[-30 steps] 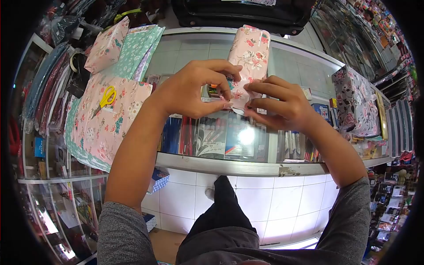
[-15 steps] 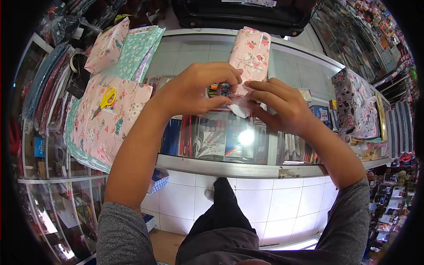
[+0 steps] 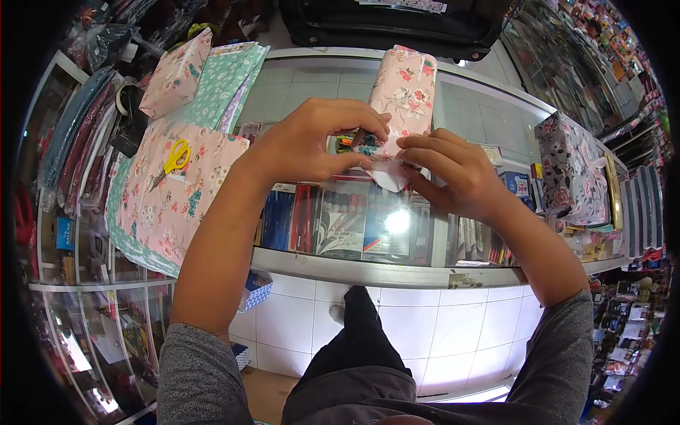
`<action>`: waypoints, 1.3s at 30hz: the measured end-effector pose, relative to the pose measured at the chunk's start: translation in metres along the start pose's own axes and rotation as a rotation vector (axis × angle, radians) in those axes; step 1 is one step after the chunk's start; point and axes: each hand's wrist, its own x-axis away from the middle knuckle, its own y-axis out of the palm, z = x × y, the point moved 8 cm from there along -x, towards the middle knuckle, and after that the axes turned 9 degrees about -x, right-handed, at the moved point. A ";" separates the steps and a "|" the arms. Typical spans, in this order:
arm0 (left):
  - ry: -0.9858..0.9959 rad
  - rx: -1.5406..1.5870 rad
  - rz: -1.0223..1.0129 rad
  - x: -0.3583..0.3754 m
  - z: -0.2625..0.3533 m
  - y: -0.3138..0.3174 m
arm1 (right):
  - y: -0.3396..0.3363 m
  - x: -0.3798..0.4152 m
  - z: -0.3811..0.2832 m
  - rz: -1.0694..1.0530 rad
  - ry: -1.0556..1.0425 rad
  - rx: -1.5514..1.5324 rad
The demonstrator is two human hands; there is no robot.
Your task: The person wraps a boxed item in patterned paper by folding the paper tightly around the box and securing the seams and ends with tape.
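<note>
Since a second ago: white flap (image 3: pixel 390 177) at the parcel's near end shows much larger; then only a small pale edge peeked out below the fingers. Now it hangs out toward the person as a rounded tongue. Half a second ago it was already out, about as now. Both hands in nearly the same place throughout; scissors (image 3: pixel 176 159) and pink paper (image 3: pixel 205 173) to the left unchanged.

Parcel (image 3: pixel 405 85): long, narrow, pink floral wrap with red, white and teal blooms. Far end neat, near end unfinished, the paper folded inward and creased there. Flap's pale inner side faces up.

Position: parcel lies on the glass surface (image 3: pixel 312 78), its length running away from the person, most of it beyond the hands. Near end sits between left hand (image 3: pixel 306 142) and right hand (image 3: pixel 459 170), both touching it.

Left hand: thumb and forefinger bowed apart around the near left corner, thumb tip by the flap's left edge. Right hand: fingers bent, fingertips on the paper at the right side, thumb lower, beside the flap. Cannot tell whether either hand pinches the paper.
</note>
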 end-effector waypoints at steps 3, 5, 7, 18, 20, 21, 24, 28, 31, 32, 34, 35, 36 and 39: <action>-0.048 0.012 -0.024 0.000 -0.005 0.002 | 0.002 0.000 0.000 -0.004 -0.016 0.022; -0.042 -0.015 -0.020 0.001 -0.006 0.002 | 0.002 0.001 0.000 -0.003 -0.009 0.023; 0.042 -0.064 0.014 0.001 0.001 0.000 | 0.001 0.000 -0.001 -0.003 -0.006 0.025; 0.018 -0.010 -0.012 0.000 -0.002 0.005 | 0.003 -0.001 0.001 0.015 0.049 0.019; 0.027 -0.013 -0.018 0.002 -0.004 0.006 | 0.004 -0.001 -0.001 0.023 0.025 0.043; 0.065 -0.026 -0.040 0.003 -0.002 0.006 | 0.004 -0.001 -0.002 0.022 0.025 0.044; 0.067 -0.026 -0.053 0.003 0.010 0.003 | 0.003 -0.002 -0.006 0.022 -0.003 0.061; 0.069 -0.057 -0.047 0.004 0.012 0.006 | 0.003 -0.001 -0.007 0.035 -0.005 0.055; 0.077 -0.106 -0.077 0.004 0.016 0.009 | 0.003 -0.001 -0.005 0.038 -0.006 0.039; 0.078 -0.108 -0.076 0.004 0.016 0.009 | 0.002 -0.001 -0.004 0.051 -0.017 0.034; 0.091 -0.124 -0.070 0.004 0.016 0.011 | 0.003 0.001 -0.001 0.054 0.005 0.019; 0.090 -0.125 -0.070 0.004 0.016 0.011 | 0.003 0.002 0.001 0.057 0.028 0.006; 0.082 -0.134 -0.075 0.004 0.015 0.012 | 0.001 0.001 0.001 0.057 0.027 0.005; 0.076 -0.154 -0.079 0.003 0.015 0.012 | -0.002 0.001 0.003 0.020 0.054 -0.023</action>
